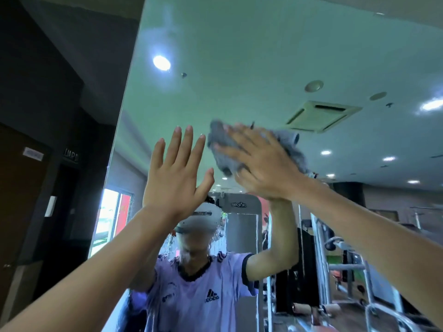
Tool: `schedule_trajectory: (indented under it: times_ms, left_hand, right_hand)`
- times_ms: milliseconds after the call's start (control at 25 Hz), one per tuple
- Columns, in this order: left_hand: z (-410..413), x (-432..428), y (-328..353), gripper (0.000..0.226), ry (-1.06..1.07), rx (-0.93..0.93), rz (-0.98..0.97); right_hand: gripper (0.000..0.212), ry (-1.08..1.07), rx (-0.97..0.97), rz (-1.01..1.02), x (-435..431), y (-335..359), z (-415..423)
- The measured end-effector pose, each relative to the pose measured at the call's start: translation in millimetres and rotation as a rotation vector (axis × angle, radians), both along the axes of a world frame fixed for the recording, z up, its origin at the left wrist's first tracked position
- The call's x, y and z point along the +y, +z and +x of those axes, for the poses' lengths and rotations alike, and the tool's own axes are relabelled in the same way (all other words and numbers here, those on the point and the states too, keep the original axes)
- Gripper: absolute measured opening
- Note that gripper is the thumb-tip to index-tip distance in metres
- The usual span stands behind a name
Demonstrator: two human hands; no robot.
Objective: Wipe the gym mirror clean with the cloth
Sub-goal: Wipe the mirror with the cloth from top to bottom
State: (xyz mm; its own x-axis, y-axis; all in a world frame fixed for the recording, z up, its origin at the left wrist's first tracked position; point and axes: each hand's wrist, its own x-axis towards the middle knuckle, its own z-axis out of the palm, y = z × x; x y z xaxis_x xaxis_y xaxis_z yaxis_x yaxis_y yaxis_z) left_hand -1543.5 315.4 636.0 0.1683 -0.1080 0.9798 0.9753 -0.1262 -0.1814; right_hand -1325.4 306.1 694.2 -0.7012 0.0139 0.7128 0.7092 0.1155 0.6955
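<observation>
— What kind of place is shown here?

— A gym is shown. A large wall mirror [239, 44] is mounted beside a dark wall, and training equipment is reflected in it.

— Which equipment is seen?

— A grey machine frame [242, 226] with a rounded top is seen in the middle of the reflection. To the right, metal racks [347, 267] are reflected, and a padded roller [302, 309] is seen near the bottom.

— And the room itself?

— A wide, pale ceiling is reflected, in which round lamps [161, 62] and a square air-conditioning vent [323, 115] are set. A bright window [112, 212] is reflected at the left, and a brown door [21, 188] is seen in the dark wall.
</observation>
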Motion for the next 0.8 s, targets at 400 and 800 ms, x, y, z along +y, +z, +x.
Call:
schedule_trajectory:
  times_ms: [400,800]
  left_hand:
    - [-0.9,-0.1,-16.9,0.059,-0.034,0.018,0.009]
    - [2.8,-2.2,-56.8,0.059,-0.053,0.0,-0.04]
  right_hand:
    - [0.057,0.047,0.073,0.038,0.0,14.9,-3.6]
    - [0.058,0.059,0.292,0.065,-5.0,-11.3,4.3]
